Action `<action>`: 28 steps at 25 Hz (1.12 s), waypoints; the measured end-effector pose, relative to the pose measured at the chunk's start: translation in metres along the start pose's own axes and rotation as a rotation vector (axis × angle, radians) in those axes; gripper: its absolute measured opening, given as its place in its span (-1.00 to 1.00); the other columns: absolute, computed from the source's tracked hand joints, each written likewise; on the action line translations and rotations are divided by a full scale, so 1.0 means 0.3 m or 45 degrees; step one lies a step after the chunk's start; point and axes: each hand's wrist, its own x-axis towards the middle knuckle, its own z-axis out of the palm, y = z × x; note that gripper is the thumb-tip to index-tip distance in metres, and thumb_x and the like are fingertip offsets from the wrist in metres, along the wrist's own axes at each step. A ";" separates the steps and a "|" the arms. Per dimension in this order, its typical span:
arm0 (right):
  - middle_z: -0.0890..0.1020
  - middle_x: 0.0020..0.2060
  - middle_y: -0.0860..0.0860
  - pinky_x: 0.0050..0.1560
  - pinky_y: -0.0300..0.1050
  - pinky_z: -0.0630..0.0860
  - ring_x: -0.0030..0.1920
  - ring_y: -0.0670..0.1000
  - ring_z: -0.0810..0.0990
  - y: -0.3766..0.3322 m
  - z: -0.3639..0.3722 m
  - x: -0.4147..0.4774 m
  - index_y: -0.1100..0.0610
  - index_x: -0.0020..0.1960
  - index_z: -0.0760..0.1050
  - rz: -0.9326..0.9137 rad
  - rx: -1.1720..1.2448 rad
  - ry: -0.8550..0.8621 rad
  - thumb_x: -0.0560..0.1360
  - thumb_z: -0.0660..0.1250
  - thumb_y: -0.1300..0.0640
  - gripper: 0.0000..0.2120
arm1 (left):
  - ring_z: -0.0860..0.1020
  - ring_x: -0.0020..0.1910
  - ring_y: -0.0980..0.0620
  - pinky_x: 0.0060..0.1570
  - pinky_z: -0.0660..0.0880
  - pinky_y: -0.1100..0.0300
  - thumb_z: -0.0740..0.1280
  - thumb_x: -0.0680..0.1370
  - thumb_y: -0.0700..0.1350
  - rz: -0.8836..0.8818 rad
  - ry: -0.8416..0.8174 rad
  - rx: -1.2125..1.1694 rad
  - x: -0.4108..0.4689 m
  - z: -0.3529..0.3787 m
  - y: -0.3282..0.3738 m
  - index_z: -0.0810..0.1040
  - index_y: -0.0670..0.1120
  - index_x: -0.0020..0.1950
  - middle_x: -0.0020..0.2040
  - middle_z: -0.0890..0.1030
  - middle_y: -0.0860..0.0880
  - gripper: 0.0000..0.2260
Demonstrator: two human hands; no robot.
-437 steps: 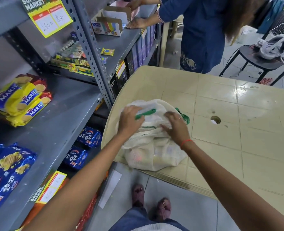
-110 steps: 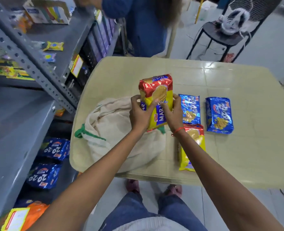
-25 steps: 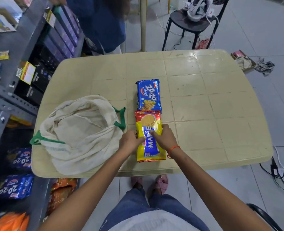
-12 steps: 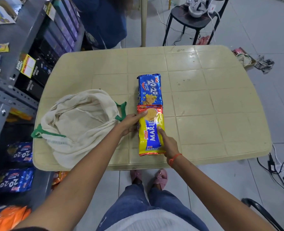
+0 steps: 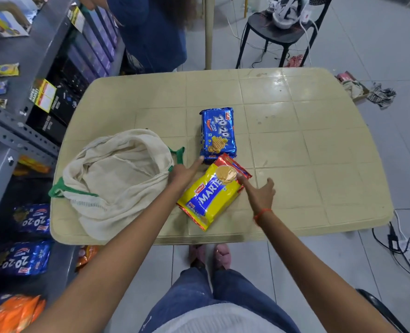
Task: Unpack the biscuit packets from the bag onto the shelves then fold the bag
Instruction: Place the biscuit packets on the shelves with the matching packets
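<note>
A cream cloth bag (image 5: 117, 179) with green handles lies slumped on the left of the beige table (image 5: 295, 131). A yellow and red Marie packet stack (image 5: 211, 195) lies tilted near the front edge. Just beyond it sits a blue 20-20 packet stack (image 5: 218, 134). My left hand (image 5: 184, 173) is between the bag and the packets, its index finger touching the blue packet's near corner. My right hand (image 5: 259, 192) has its fingers spread, a fingertip resting on the Marie packet's far end. Neither hand holds anything.
Grey metal shelves (image 5: 4, 131) stand along the left, with blue 20-20 packets (image 5: 23, 258) on a lower level and small packets higher up. Another person in blue (image 5: 151, 32) stands behind the table. A black chair (image 5: 278, 32) is at the back right; cables lie on the floor.
The Marie packets have turned from straight to slanted, far end to the right. Both hands have let go and opened; my left index finger now reaches the blue packet.
</note>
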 end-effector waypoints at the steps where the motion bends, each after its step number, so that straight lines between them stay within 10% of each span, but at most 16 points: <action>1: 0.28 0.44 0.23 0.41 0.04 0.29 0.43 0.18 0.30 -0.025 -0.024 0.045 0.22 0.48 0.14 -0.098 -0.100 -0.088 0.23 0.51 -0.21 0.01 | 0.52 0.20 -0.26 0.08 0.46 0.00 0.28 0.39 0.36 -0.094 0.157 -0.016 -0.031 -0.002 -0.037 0.49 -0.28 0.22 0.21 0.56 -0.27 -0.26; 5: 0.51 0.30 0.19 0.24 0.04 0.45 0.27 0.16 0.49 -0.132 -0.048 0.165 0.23 0.34 0.38 -0.114 -0.484 -0.679 0.20 0.39 -0.27 -0.13 | 0.64 0.03 -0.14 -0.02 0.59 0.00 0.43 0.41 0.16 -0.476 -0.096 -0.883 -0.210 0.070 -0.146 0.48 -0.22 0.26 0.13 0.63 -0.21 -0.42; 9: 0.60 0.10 0.16 0.25 0.11 0.46 0.09 0.10 0.54 -0.148 -0.023 0.174 0.24 0.17 0.50 -0.014 -0.567 -0.819 0.43 0.33 -0.18 -0.46 | 0.70 -0.20 -0.09 -0.23 0.65 -0.02 0.49 0.37 0.05 -0.459 -0.372 -1.201 -0.248 0.091 -0.170 0.56 -0.15 0.20 -0.14 0.72 -0.14 -0.52; 19: 0.65 -0.18 0.13 0.09 0.01 0.61 -0.16 0.05 0.63 -0.510 0.254 -0.080 0.26 0.00 0.59 -0.337 -0.767 -1.031 0.22 0.47 -0.26 -0.37 | 0.67 -0.24 -0.01 -0.21 0.62 0.07 0.43 0.38 0.19 -0.300 -0.046 -1.247 -0.330 -0.334 -0.263 0.59 -0.03 -0.09 -0.30 0.72 0.01 -0.69; 24: 0.66 -0.20 0.08 0.17 0.08 0.58 -0.14 0.08 0.64 -0.664 0.662 -0.312 0.23 -0.01 0.60 -0.438 -0.720 -1.222 0.27 0.44 -0.24 -0.44 | 0.67 -0.06 -0.04 0.05 0.60 -0.04 0.45 0.16 0.37 -0.276 0.274 -1.306 -0.347 -0.754 -0.403 0.64 -0.03 0.01 -0.10 0.73 -0.04 -0.39; 28: 0.65 -0.14 0.16 0.12 0.01 0.60 -0.06 0.13 0.67 -0.731 1.058 -0.545 0.19 -0.02 0.61 -0.459 -0.642 -1.394 0.29 0.42 -0.25 -0.47 | 0.63 -0.22 0.02 -0.06 0.61 0.07 0.39 0.34 0.30 -0.223 0.545 -1.362 -0.346 -1.076 -0.581 0.61 -0.04 -0.13 -0.28 0.69 -0.03 -0.59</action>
